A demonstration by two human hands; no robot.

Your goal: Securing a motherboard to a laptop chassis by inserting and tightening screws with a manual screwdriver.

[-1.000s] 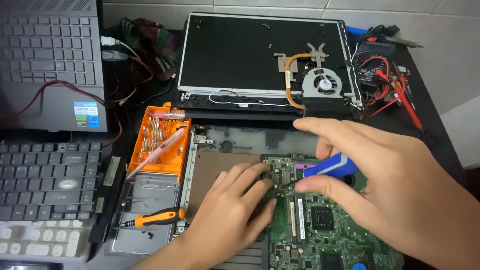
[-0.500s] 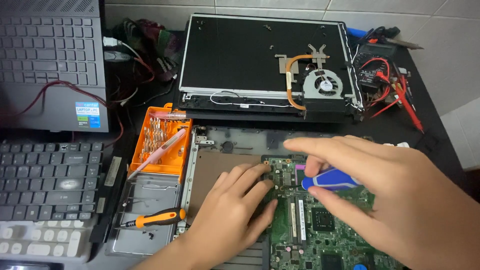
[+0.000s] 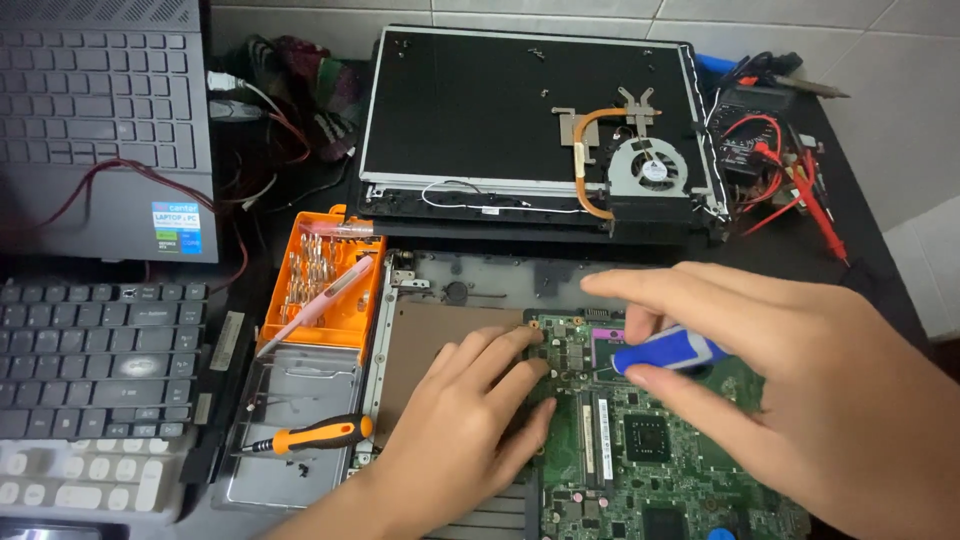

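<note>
1. Head view, your right hand (image 3: 800, 400): you are pinching a blue-handled screwdriver (image 3: 668, 351) between thumb and fingers, so this grip is closed on the tool. Its handle is lying nearly level, long axis running right to left, with the tip end pointing left and slightly down toward the upper left part of the green motherboard (image 3: 650, 450). The tip itself is too small to make out against the board.

2. Head view, your left hand (image 3: 470, 420): you are pressing it flat on the board's left edge, fingers spread and gripping nothing. Its fingertips (image 3: 535, 345) are lying just left of where the screwdriver is pointing, so this hand is the nearer one to that spot, while the right is carrying the tool.

3. Head view, the board: it is sitting inside the opened laptop base (image 3: 450, 290) on the dark tabletop (image 3: 880, 250), directly under both hands.

4. Head view, surroundings: an orange bit case (image 3: 325, 285) is standing left of the base, an orange-handled screwdriver (image 3: 310, 436) is lying on a metal tray (image 3: 290, 390) below it, and a removed fan with copper heat pipe (image 3: 630, 160) is resting on the detached lid (image 3: 470, 110) behind.
</note>
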